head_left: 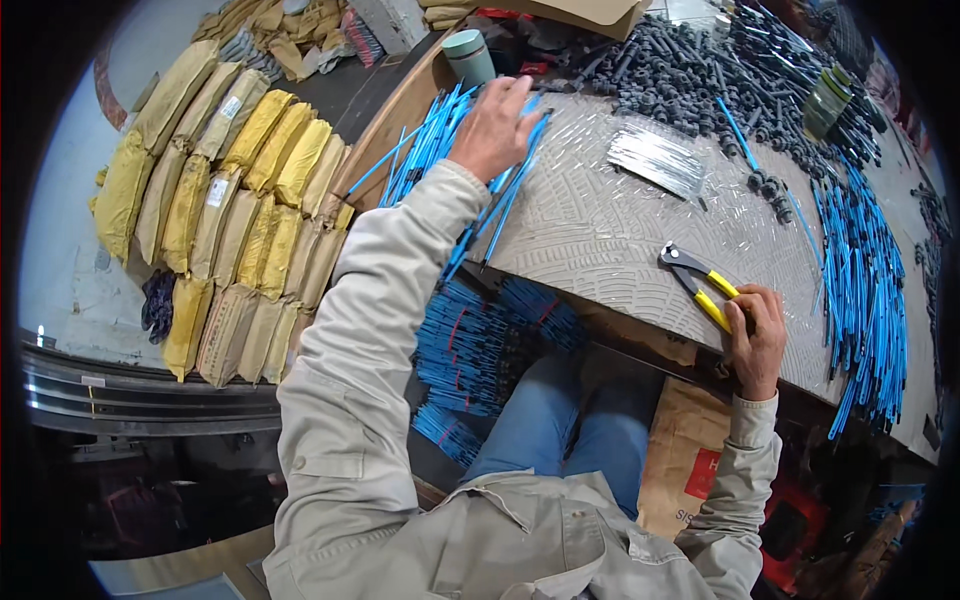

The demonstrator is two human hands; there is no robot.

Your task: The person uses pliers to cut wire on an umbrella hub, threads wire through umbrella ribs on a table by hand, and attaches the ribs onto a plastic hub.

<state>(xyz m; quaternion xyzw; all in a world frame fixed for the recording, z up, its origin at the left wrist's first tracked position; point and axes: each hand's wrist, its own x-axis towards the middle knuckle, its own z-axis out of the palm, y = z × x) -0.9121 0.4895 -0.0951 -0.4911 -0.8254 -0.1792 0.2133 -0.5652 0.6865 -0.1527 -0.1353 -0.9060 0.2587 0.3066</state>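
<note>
My left hand [493, 132] is at the far left of the table, its fingers curled over a bunch of thin blue rods with black tips [515, 190]. More blue rods [425, 150] lie loose against the wooden side board beside it. My right hand [757, 335] is at the table's near edge, thumb and fingers around the yellow handles of a pair of end-cutting pliers [690, 278]. The jaws of the pliers rest on the grey patterned tabletop [590, 215], slightly apart. Fingertips of the left hand partly hide the rods beneath them.
A heap of black ribbed parts [690, 75] covers the back. A stack of clear strips [657, 160] lies mid-table. Blue rods [865, 300] hang over the right edge. A green-lidded cup [468, 58] stands back left. Bundled rods [455, 340] sit below; wrapped packages [220, 220] are piled left.
</note>
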